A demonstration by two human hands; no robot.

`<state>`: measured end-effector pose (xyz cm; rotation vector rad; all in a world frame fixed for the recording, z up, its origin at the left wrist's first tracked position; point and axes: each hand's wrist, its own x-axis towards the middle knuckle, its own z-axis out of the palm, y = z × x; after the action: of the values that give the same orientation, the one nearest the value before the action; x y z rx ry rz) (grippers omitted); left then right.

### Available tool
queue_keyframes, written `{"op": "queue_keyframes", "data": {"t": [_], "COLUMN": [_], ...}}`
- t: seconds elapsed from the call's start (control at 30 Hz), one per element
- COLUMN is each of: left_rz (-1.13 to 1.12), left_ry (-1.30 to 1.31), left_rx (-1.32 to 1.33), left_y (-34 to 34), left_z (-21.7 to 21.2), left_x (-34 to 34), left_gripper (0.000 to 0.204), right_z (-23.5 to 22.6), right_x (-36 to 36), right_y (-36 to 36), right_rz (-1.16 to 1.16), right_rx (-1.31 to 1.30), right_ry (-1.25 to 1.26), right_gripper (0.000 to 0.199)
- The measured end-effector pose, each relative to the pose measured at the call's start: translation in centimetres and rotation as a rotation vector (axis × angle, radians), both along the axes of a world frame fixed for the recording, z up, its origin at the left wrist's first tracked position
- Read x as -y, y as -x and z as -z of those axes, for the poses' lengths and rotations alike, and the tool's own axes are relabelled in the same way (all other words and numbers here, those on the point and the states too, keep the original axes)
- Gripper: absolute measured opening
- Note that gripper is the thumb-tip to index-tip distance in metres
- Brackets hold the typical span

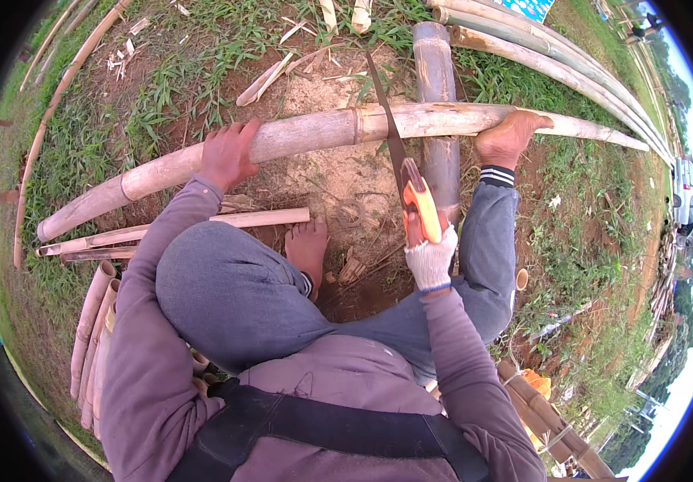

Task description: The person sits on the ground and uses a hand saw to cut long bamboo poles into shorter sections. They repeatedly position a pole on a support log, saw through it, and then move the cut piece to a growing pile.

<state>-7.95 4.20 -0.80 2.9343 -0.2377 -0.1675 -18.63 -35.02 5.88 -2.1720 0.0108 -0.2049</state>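
A long bamboo pole [314,136] lies across the view, its long axis running left to right, propped on a thicker bamboo post [436,96] that points away from the person. The left hand [228,154] presses down on the pole. The gloved right hand [431,259] grips the orange handle of a saw [399,153], whose blade crosses the pole. A bare foot [507,136] pins the pole's right part.

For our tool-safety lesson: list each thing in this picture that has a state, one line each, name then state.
Bamboo pole: lying across a thicker bamboo post, pinned, not cut through.
Handsaw: blade set across the pole, orange handle gripped.
Left hand: bare, pressing the pole.
Right hand: gloved, fingers closed on the saw handle.
Bare foot: on the pole.
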Motion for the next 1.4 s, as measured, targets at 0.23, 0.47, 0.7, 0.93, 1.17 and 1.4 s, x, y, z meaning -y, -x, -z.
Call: {"op": "queue_keyframes", "data": {"t": [0.23,0.47,0.7,0.93,1.17,1.4], "left_rz": [-0.002,-0.008,0.041,-0.036,0.020,-0.023], "left_ry": [-0.018,-0.004,0.026,-0.009,0.039,0.015], "left_rx": [0.021,0.022,0.042,0.001,0.068,0.027], "left_y": [-1.5,-0.7,-1.2,-0.4,-1.8,-0.3], "left_z": [-1.0,-0.4,-0.8,-0.8,-1.0,-0.9], "left_x": [-1.0,-0.9,-0.1,-1.0,0.3,-1.5], "left_gripper": [0.093,0.090,0.085,0.088,0.082,0.080], "right_z": [-1.2,-1.8,-0.1,-5.7,1.4,-2.6], "right_x": [-2.3,1.6,-3.3,0.8,-1.8,-0.3], "right_y": [-1.3,10.6,-8.3,12.7,-10.0,5.4], "right_rz": [0.089,0.148,0.093,0.173,0.009,0.109], "right_rx": [0.052,-0.108,0.074,-0.231,0.150,-0.185], "right_ry": [-0.051,-0.190,0.056,-0.126,0.148,-0.102], "right_gripper": [0.019,0.018,0.022,0.021,0.022,0.019]}}
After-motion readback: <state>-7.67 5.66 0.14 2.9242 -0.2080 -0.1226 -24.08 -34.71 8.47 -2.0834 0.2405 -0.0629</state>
